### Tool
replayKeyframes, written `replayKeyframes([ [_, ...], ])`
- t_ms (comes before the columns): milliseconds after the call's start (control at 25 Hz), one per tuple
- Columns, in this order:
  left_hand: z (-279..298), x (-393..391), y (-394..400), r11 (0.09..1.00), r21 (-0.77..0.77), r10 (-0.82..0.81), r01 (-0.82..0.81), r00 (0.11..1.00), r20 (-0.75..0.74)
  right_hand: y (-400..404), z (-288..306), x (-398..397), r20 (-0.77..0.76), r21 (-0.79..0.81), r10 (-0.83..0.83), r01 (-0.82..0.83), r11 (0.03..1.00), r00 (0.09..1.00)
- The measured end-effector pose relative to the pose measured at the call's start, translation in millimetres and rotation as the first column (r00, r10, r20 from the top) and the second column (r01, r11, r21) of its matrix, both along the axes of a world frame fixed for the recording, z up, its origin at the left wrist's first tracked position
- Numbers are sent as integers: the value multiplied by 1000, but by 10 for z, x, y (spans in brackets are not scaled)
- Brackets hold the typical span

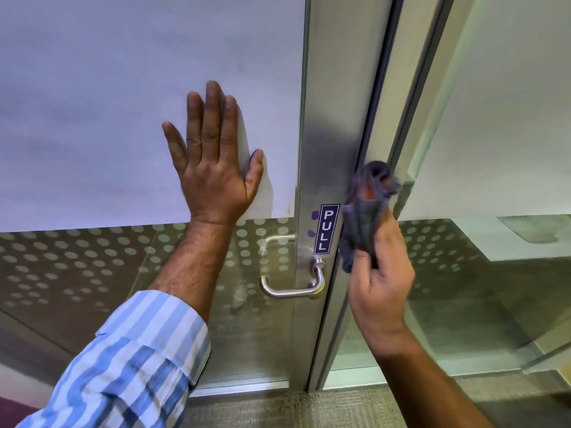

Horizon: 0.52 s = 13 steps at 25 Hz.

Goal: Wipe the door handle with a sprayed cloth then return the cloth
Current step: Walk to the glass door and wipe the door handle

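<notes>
A silver lever door handle [292,287] sticks out from the metal door frame [333,103], just below a blue PULL sticker [326,228]. My right hand [381,282] grips a bunched grey cloth [366,208] against the door's right edge, to the right of and slightly above the handle. The cloth is apart from the handle. My left hand [216,159] lies flat, fingers spread, on the white frosted panel [123,103] of the glass door, up and left of the handle. A blue striped sleeve [133,362] covers the left forearm.
The door's lower glass [77,267] carries a dotted pattern. A second handle [278,239] shows through the glass behind. To the right stands a fixed glass partition [494,149]. Carpet [293,409] runs along the bottom.
</notes>
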<state>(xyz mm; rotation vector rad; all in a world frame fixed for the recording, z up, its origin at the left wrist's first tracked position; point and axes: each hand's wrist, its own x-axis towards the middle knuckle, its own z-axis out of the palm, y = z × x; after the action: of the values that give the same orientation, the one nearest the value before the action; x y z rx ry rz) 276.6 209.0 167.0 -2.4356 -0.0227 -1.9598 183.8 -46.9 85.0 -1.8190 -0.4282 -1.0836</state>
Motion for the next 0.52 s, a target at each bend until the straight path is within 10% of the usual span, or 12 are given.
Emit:
replayKeyframes([
  [160, 2, -10, 2, 1000, 20, -3, 3, 1000, -1, 336, 70, 427, 173, -502, -122, 194, 843, 977],
  [520, -7, 15, 0, 1000, 26, 11, -11, 1000, 8, 265, -447, 657, 216, -632, -109, 224, 742, 970],
])
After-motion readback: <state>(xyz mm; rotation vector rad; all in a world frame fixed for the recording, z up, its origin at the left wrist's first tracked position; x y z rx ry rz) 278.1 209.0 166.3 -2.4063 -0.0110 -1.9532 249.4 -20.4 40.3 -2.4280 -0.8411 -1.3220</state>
